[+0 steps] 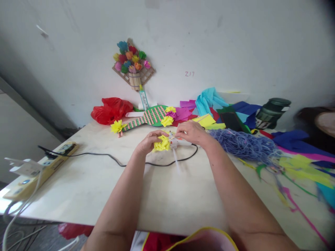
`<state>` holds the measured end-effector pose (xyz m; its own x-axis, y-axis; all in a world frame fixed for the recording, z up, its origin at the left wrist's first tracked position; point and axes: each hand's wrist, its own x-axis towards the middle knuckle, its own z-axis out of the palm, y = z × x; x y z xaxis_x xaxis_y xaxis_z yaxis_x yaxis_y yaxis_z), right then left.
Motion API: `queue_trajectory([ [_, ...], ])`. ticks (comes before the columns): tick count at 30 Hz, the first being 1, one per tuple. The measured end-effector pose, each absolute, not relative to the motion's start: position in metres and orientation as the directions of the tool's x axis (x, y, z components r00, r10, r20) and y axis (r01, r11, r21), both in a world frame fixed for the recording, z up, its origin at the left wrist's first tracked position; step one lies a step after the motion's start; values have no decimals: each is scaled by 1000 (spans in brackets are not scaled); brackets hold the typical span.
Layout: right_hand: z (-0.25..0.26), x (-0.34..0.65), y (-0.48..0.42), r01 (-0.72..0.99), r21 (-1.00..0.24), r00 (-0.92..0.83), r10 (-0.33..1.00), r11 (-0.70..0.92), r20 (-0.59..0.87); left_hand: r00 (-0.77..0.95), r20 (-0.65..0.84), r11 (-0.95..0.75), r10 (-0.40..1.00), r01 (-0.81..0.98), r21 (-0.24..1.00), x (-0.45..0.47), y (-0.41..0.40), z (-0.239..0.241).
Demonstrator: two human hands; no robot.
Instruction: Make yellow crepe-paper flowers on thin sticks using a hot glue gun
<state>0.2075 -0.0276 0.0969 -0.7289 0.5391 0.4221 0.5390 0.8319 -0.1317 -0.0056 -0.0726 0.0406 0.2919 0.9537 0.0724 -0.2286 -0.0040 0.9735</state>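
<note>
My left hand (151, 141) is closed on a yellow crepe paper flower (161, 143) above the table. Close by on the right, my right hand (192, 132) pinches a thin pale stick (172, 139) at the flower's edge; whether the two are joined I cannot tell. Partly hidden behind and below my hands lies a white glue gun (180, 142), with a clear glue stick (176, 158) pointing toward me. Just beyond them rests a green guitar-shaped craft (154, 116) with pinkish strips and yellow and magenta paper flowers.
A black cord (110, 156) runs to a power strip (42, 170) on the left. Red plastic bag (111, 111), coloured paper (209, 99), a tangle of blue-violet string (243, 144) and a dark green jar (272, 113) line the back and right. A flower craft (133, 64) hangs on the wall.
</note>
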Motion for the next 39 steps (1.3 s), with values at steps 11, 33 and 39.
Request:
queue_trajectory([
  [11,99,205,-29,528,-86,-760,515,845,397,270,23,40,963,-228,973,-5,-73,41],
  [33,82,195,-24,394,-212,-756,447,894,479,230,41,17,972,-244,970,-4,-72,41],
  [39,81,194,-24,402,-269,-757,483,875,439,229,63,-4,971,-252,968,-4,-72,40],
])
